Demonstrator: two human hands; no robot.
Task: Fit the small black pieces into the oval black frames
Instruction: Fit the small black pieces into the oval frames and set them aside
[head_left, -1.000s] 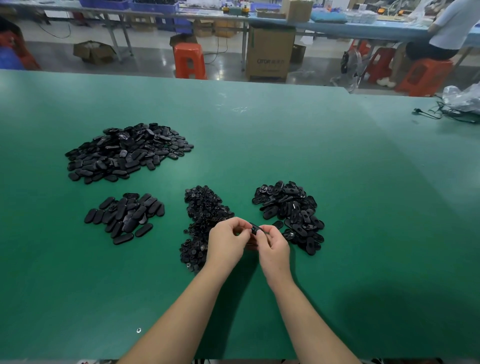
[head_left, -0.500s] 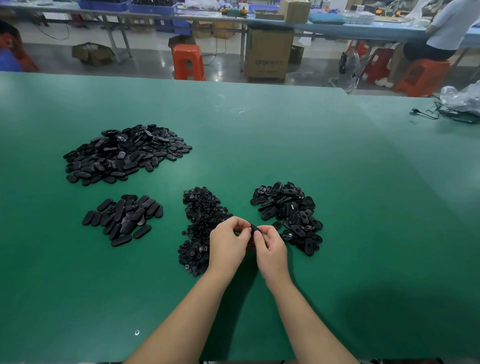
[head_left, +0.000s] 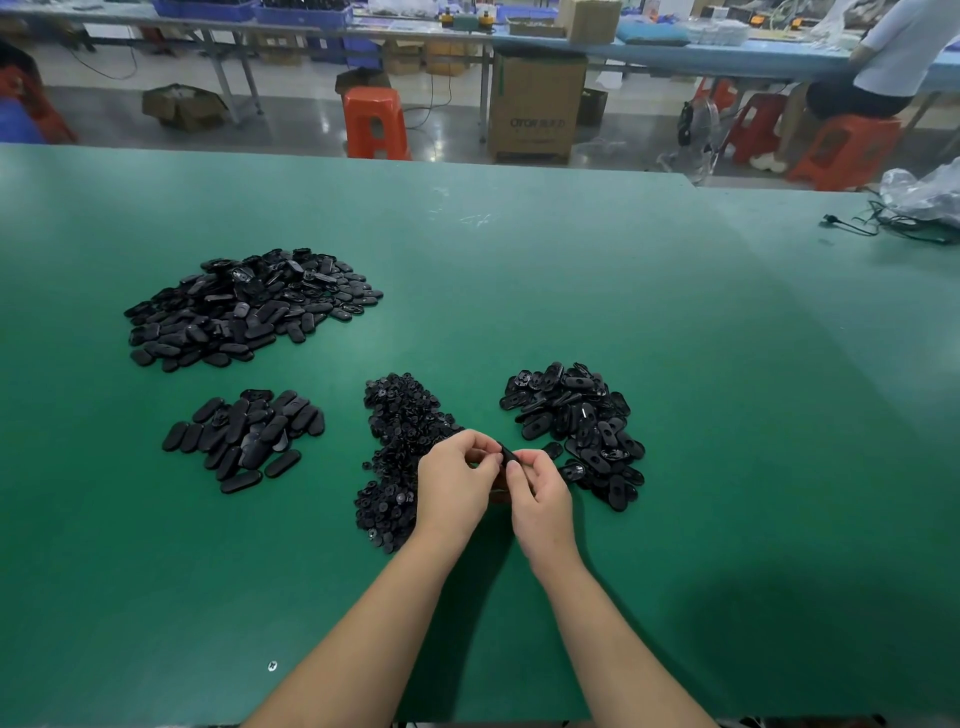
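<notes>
1. Oval black frame (head_left: 508, 455) sits pinched between both hands, above the green table (head_left: 675, 364).
2. Left hand (head_left: 457, 488) and right hand (head_left: 540, 493) each curl fingers around it.
3. Small black pieces (head_left: 400, 447) lie heaped just left; loose frames (head_left: 576, 421) just right.

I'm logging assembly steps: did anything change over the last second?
Nothing visibly changed. Both hands, left and right, still pinch the same black piece between them above the table, and the four heaps lie as before.
</notes>
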